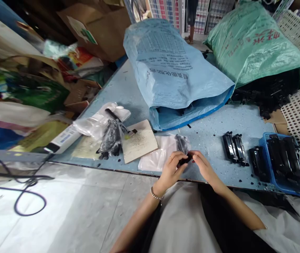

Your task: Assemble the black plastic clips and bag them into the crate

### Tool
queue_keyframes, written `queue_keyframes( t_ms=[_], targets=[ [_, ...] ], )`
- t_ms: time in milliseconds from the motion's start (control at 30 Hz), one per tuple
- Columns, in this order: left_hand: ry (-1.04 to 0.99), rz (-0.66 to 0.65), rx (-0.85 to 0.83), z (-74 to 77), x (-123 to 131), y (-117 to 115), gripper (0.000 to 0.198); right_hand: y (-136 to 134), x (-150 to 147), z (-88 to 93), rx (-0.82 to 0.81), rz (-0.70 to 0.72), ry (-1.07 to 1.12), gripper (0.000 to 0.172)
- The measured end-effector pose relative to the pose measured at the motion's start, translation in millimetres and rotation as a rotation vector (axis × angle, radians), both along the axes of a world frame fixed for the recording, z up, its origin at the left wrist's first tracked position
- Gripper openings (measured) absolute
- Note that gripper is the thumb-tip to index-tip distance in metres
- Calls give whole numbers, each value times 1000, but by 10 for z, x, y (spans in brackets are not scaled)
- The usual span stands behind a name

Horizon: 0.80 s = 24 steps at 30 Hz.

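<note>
My left hand (171, 169), with a ring and a beaded bracelet, is closed around a small black plastic part (184, 161) near the table's front edge. The fingers of my right hand (201, 164) close on the part's right end. Most of it is hidden by my fingers, so its exact kind does not show. Just beyond my hands lies a clear plastic bag with dark pieces (182, 143), on a stack of white plastic bags (156, 154). To the right, two glossy black plastic pieces (235, 148) lie side by side.
A blue basket (267, 140) of black parts stands at right, a similar piece (257, 163) beside it. Behind are a large blue sack (171, 73) and a green sack (255, 45) spilling black parts. Left are a board (140, 142) and a bag of black pieces (110, 138).
</note>
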State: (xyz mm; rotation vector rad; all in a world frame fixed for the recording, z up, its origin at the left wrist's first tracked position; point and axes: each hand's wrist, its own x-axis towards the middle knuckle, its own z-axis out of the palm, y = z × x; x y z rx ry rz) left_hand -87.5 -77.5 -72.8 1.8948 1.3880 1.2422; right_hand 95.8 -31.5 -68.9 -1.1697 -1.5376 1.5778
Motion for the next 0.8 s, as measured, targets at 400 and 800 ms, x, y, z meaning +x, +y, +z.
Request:
queue_keyframes(
  t_ms=[400,800],
  targets=[
    [31,-36,-74,85,-202,-135,13,326,-266,100,318,4,-212,12],
    [574,163,-18,544,-1763,-63,19,20,513,398,151,-80,-187,22]
  ],
)
